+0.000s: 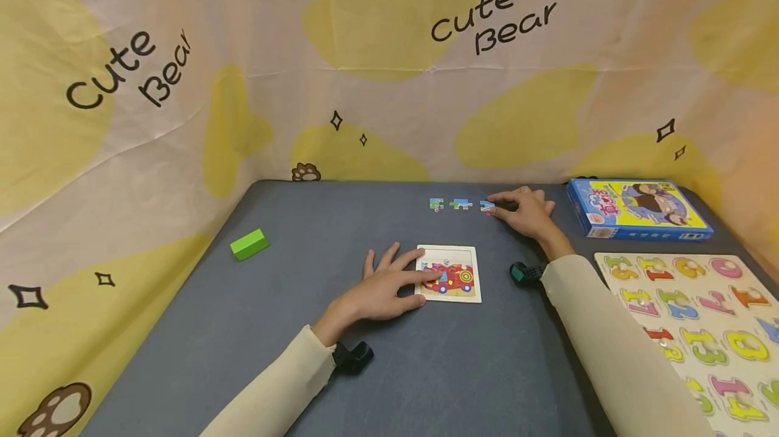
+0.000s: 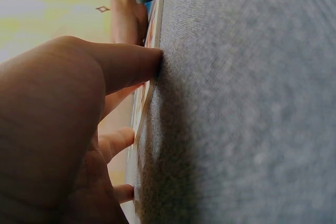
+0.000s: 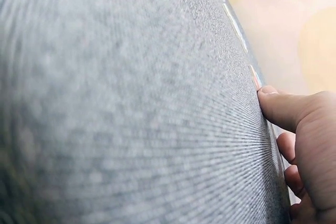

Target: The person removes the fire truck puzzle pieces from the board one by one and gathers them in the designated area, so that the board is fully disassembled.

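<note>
The left hand (image 1: 380, 291) lies spread, forefinger across the board (image 1: 465, 254) and thumb at its edge, probably to keep it from sliding; it covers some of the car picture (image 1: 453, 279). Farther across the bench (image 1: 487, 369), the right hand (image 1: 528, 212) has thumb and forefinger narrowed on the end piece (image 1: 486, 205), seemingly to take it by its edge; the right wrist view hides that forefinger. Left of it, two pieces (image 1: 460, 204) lie apart, their prints too small to read.
</note>
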Demonstrator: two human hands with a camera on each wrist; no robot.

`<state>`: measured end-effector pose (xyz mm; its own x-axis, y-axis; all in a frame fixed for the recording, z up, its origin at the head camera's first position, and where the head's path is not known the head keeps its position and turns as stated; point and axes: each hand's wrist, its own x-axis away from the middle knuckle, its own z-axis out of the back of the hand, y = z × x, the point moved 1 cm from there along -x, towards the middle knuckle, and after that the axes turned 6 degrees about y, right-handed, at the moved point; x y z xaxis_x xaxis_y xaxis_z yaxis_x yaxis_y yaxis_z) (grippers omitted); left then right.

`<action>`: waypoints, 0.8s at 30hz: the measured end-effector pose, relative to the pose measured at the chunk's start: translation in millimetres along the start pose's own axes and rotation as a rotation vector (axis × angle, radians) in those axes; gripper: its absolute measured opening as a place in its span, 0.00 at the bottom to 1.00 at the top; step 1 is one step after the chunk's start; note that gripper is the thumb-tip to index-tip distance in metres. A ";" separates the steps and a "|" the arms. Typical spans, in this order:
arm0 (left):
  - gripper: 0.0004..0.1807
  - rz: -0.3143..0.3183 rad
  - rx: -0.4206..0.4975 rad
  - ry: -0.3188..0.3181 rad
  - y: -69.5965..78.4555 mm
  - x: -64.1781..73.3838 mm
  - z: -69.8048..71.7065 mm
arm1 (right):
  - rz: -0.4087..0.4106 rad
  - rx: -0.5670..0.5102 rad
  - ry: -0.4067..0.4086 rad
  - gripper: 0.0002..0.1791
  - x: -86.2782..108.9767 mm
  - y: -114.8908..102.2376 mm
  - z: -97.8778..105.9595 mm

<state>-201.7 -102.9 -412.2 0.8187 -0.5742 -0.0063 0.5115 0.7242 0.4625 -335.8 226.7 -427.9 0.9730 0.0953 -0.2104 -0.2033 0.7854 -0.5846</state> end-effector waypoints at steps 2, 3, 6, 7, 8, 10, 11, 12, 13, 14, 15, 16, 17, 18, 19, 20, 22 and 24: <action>0.27 0.007 0.001 -0.005 0.4 -0.1 0.5 | -0.002 -0.001 0.004 0.20 0.1 -0.4 -0.1; 0.27 0.010 0.001 -0.007 0.5 -0.2 0.7 | -0.003 -0.004 0.006 0.20 0.2 -0.4 -0.1; 0.27 0.010 0.003 -0.011 0.3 -0.1 0.9 | -0.005 -0.013 0.010 0.20 0.6 -1.2 -0.2; 0.27 0.008 0.005 -0.012 0.1 -0.2 0.9 | -0.006 -0.017 0.010 0.20 0.9 -1.5 0.0; 0.27 0.007 0.005 -0.013 0.0 -0.2 1.1 | -0.007 -0.022 0.012 0.20 1.1 -1.8 0.1; 0.27 0.004 0.008 -0.013 -0.1 -0.3 1.5 | -0.003 -0.040 0.023 0.21 1.9 -2.5 0.5; 0.27 0.003 0.010 -0.012 -0.1 -0.3 1.7 | 0.002 -0.055 0.032 0.22 2.5 -2.7 0.9; 0.27 0.000 0.013 -0.011 0.0 -0.4 2.1 | 0.007 -0.073 0.041 0.22 3.3 -3.1 1.3; 0.26 -0.003 0.016 -0.007 0.2 -0.4 2.4 | 0.014 -0.094 0.053 0.22 3.8 -3.2 1.5; 0.26 -0.003 0.018 -0.007 0.4 -0.5 2.8 | 0.022 -0.115 0.069 0.22 4.4 -3.2 1.8; 0.26 -0.007 0.021 -0.002 0.6 -0.5 3.0 | 0.029 -0.135 0.084 0.22 5.1 -3.4 2.0; 0.25 -0.006 0.022 -0.001 0.7 -0.6 3.3 | 0.034 -0.154 0.098 0.22 5.8 -3.2 2.1; 0.25 -0.010 0.025 0.003 0.8 -0.6 3.5 | 0.039 -0.172 0.111 0.22 6.5 -3.1 2.0; 0.25 -0.013 0.027 0.007 1.0 -0.5 3.8 | 0.043 -0.187 0.124 0.22 7.2 -3.3 1.6; 0.24 -0.016 0.028 0.009 1.0 -0.6 3.8 | 0.047 -0.201 0.137 0.21 8.1 -3.5 1.2; 0.24 -0.019 0.028 0.010 0.8 -0.7 3.8 | 0.049 -0.213 0.146 0.21 9.2 -4.0 0.5; 0.24 -0.024 0.031 0.012 0.7 -0.7 4.1 | 0.054 -0.236 0.155 0.21 11.2 -5.2 -1.1; 0.24 -0.030 0.034 0.014 0.6 -0.8 4.4 | 0.063 -0.259 0.156 0.20 13.8 -8.6 -3.2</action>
<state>-203.2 -103.7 -408.1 0.8071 -0.5895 -0.0330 0.5265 0.6934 0.4920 -320.9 219.3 -428.4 0.9331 0.0283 -0.3585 -0.3034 0.5970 -0.7426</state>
